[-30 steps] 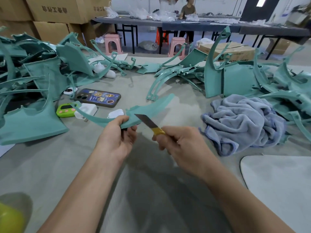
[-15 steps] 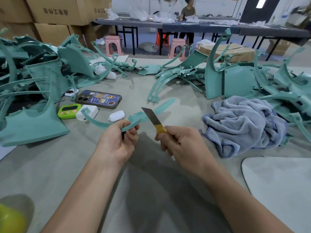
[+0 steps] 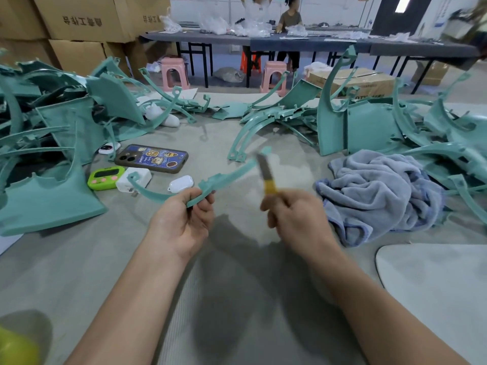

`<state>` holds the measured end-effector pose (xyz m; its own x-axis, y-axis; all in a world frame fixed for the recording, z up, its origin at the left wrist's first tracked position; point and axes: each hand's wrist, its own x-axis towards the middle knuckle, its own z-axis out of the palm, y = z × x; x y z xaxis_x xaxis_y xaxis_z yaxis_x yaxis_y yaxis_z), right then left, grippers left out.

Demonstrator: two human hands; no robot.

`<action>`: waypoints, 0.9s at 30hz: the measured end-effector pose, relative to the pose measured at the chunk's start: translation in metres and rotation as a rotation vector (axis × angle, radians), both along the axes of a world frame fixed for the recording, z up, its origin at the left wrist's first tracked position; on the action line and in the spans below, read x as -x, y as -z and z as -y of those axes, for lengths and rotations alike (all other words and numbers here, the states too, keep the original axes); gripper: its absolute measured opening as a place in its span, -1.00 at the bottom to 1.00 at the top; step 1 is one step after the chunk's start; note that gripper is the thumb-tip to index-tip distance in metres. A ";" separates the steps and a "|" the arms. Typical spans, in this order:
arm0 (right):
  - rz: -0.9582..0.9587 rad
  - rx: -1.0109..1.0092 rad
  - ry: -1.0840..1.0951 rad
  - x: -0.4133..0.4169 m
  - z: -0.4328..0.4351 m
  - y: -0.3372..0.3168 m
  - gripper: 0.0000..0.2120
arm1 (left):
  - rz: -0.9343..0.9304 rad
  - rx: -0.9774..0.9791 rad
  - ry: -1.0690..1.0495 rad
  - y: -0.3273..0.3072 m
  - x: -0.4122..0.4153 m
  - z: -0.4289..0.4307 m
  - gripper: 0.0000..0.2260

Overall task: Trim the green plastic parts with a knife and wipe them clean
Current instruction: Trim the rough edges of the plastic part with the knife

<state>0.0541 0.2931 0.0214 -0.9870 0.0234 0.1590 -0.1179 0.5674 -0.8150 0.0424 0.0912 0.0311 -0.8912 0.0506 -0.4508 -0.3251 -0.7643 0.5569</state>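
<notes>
We see one wide grey surface (image 3: 79, 259) that carries everything. On it lie two big heaps of green plastic parts: one heap (image 3: 52, 133) at 9 to 10 o'clock and a second heap (image 3: 369, 127) from 12 to 3 o'clock. The pieces are too many and too tangled for us to count. At 3 o'clock lies one crumpled grey-blue towel (image 3: 379, 198), just beside the second heap. At 4 o'clock we see one pale board (image 3: 434, 280) with a rounded corner.

We count two hands, both near the middle. The left hand (image 3: 184, 219), at 8 o'clock, grips one long curved green part (image 3: 229, 175) in its fingers. This part is held up above the surface and runs from 9 o'clock toward 1 o'clock. The right hand (image 3: 297, 219), at 4 o'clock, is closed around the yellow handle of one knife (image 3: 266, 172), with the blade pointing up. The blade is blurred and crosses the far tip of the part, so we cannot tell if they touch.

At 9 to 10 o'clock lie four small things: one phone (image 3: 152, 158) in a blue case, one green timer (image 3: 105, 177), one white charger (image 3: 134, 179) and one white earbud case (image 3: 180, 184).
</notes>
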 end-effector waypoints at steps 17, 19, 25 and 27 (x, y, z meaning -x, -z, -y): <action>-0.110 0.112 0.036 -0.009 -0.011 -0.008 -0.72 | -0.007 0.076 -0.020 -0.001 -0.001 -0.001 -0.85; -0.185 0.058 -0.237 -0.028 0.006 -0.008 -0.70 | 0.003 0.120 -0.043 0.000 0.001 -0.003 -0.85; -0.018 -0.164 0.103 -0.002 -0.003 -0.003 -0.70 | 0.016 0.136 -0.069 0.002 0.001 0.001 -0.84; 0.036 -0.099 0.229 0.004 -0.019 -0.004 -0.68 | 0.002 0.116 -0.086 0.000 0.000 0.002 -0.84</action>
